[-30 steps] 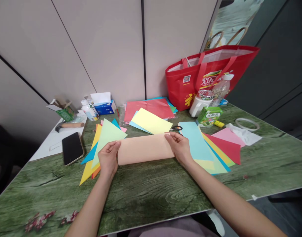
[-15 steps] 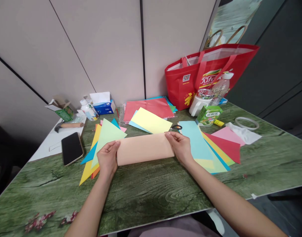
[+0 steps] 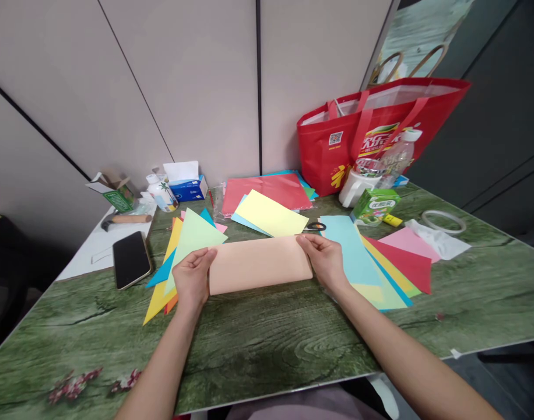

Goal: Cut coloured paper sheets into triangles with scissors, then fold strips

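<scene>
A folded peach sheet of paper (image 3: 258, 263) lies flat on the green wood-print table (image 3: 267, 344). My left hand (image 3: 192, 279) pinches its left end, thumb on top. At the other end my right hand (image 3: 326, 261) grips the right edge, fingers curled over it. Left of the sheet lies a fan of coloured paper triangles (image 3: 182, 248), pale green on top. To its right, a spread of coloured sheets (image 3: 380, 262) has light blue uppermost. Behind it rest a yellow sheet (image 3: 271, 213) and a red stack (image 3: 267, 192).
A black phone (image 3: 130, 267) lies at the left. Scissors (image 3: 315, 226) show behind the peach sheet. A red tote bag (image 3: 372, 137), bottle (image 3: 396, 157), green carton (image 3: 374, 205), tape ring (image 3: 443, 221), tissue box (image 3: 186, 185) and hammer (image 3: 125, 220) line the back.
Both hands keep their hold on the peach sheet. The view has shifted slightly, so everything sits a little further right in the picture.
</scene>
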### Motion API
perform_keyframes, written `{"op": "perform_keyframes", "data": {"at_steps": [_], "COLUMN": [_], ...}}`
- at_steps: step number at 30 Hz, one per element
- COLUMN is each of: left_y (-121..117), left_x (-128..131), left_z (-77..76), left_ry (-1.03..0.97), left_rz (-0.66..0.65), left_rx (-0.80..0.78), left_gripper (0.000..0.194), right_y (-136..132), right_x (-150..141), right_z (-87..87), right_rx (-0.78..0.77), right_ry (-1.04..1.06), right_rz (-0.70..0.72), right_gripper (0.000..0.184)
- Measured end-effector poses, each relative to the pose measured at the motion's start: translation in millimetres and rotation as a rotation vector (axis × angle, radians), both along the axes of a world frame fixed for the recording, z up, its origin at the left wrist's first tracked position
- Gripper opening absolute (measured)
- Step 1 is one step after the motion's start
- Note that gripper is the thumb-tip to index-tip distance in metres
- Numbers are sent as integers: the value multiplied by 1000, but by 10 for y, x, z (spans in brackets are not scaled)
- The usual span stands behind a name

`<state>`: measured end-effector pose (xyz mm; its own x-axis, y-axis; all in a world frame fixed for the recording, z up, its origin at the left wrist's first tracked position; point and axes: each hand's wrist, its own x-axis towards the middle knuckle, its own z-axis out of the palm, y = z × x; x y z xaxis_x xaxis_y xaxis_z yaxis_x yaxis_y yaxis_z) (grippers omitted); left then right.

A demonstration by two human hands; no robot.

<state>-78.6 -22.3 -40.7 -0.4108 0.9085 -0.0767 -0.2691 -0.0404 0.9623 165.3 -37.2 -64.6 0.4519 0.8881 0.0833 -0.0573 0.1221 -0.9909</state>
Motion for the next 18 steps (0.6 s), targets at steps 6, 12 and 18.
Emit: {"op": "perform_keyframes", "data": {"at_steps": [6, 12, 18], "left_y": [-2, -10, -15], "left_x": [-9, -3, -1], "left_z": [-3, 6, 14], "left_ry": [-12, -17, -7], "left_rz": [-12, -13, -19], "left_rx": [-1, 18, 23], "left_gripper": [30, 29, 28], "right_y": [-4, -9, -13], "right_x": [-9, -9, -12], "right_z": [-18, -18, -5], "right_rx": [-2, -5, -8], "right_ry": [14, 22, 23], "right_rz": [8, 8, 1], "right_gripper": [20, 21, 21]}}
